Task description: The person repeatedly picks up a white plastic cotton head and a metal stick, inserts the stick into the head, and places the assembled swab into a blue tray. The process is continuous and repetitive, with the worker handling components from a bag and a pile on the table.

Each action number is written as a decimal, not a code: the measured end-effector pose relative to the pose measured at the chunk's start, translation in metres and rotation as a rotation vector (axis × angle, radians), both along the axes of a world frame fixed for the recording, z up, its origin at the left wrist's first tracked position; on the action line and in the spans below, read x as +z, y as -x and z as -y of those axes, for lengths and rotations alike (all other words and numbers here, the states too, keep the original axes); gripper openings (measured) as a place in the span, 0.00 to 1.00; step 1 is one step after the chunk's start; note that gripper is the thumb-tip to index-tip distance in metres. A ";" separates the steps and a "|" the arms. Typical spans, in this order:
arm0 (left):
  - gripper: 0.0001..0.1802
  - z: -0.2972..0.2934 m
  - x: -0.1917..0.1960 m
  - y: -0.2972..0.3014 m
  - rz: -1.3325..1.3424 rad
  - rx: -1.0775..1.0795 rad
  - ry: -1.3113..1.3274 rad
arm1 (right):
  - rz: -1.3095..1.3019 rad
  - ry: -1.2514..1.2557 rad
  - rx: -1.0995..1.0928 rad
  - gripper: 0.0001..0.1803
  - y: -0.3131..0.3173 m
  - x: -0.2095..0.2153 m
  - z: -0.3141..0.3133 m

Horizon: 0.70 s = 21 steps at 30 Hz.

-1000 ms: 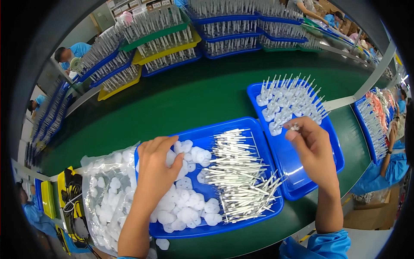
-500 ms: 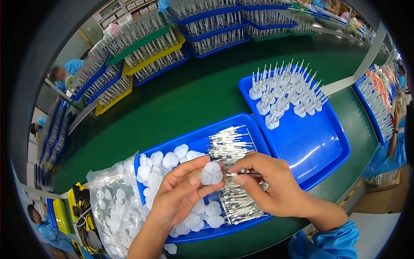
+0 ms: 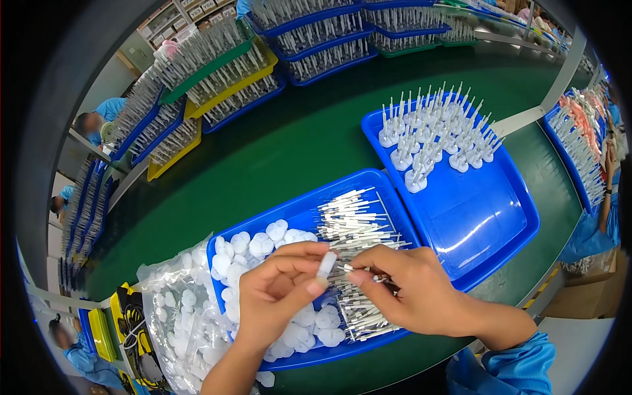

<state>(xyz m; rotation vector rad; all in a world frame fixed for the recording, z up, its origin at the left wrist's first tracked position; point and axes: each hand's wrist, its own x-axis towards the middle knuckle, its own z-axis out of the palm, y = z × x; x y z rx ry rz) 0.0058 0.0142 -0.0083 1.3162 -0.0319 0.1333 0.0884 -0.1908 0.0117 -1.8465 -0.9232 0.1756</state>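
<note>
Between the thumb and fingers of my left hand (image 3: 273, 289) is a white three-lobed plastic base (image 3: 326, 265), turned nearly edge-on. My right hand (image 3: 424, 289) pinches a thin white rod (image 3: 347, 268), its tip pointing at the base. Rod and base look very close; whether they touch I cannot tell. Both hands are above a blue tray (image 3: 296, 203). Loose white lobed bases (image 3: 261, 244) fill its left part, and a heap of thin white rods with metal ends (image 3: 352, 220) fills its right part.
A second blue tray (image 3: 474, 217) adjoins at the right, with upright rods on bases (image 3: 438, 135) at its far end. A clear plastic bag of bases (image 3: 178, 322) lies left. Stacked trays of similar pieces (image 3: 329, 66) line the green table's far side. Other people work around it.
My left hand has turned the lobed base from face-on to nearly edge-on. My right hand's rod tip now points at it from just beside.
</note>
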 end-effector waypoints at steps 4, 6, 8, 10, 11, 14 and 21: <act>0.16 0.005 0.000 0.003 0.121 0.031 -0.183 | 0.005 0.048 0.081 0.11 0.001 -0.001 0.001; 0.16 0.003 0.000 0.002 0.136 0.008 -0.190 | 0.005 0.025 0.113 0.12 -0.003 -0.004 0.002; 0.15 0.004 0.002 0.002 0.132 0.000 -0.145 | -0.001 -0.037 0.121 0.11 -0.005 -0.007 0.001; 0.15 0.004 0.002 0.003 0.136 -0.016 -0.112 | -0.106 -0.051 0.152 0.10 -0.006 -0.005 0.001; 0.15 0.002 0.001 0.003 0.141 -0.028 -0.102 | -0.208 -0.034 0.179 0.10 -0.008 0.000 0.003; 0.15 -0.002 -0.002 0.004 0.150 -0.055 -0.066 | -0.355 -0.053 0.221 0.07 -0.008 -0.002 0.003; 0.15 0.002 0.002 0.005 0.101 -0.058 -0.093 | 0.168 0.045 0.006 0.06 0.005 0.000 0.003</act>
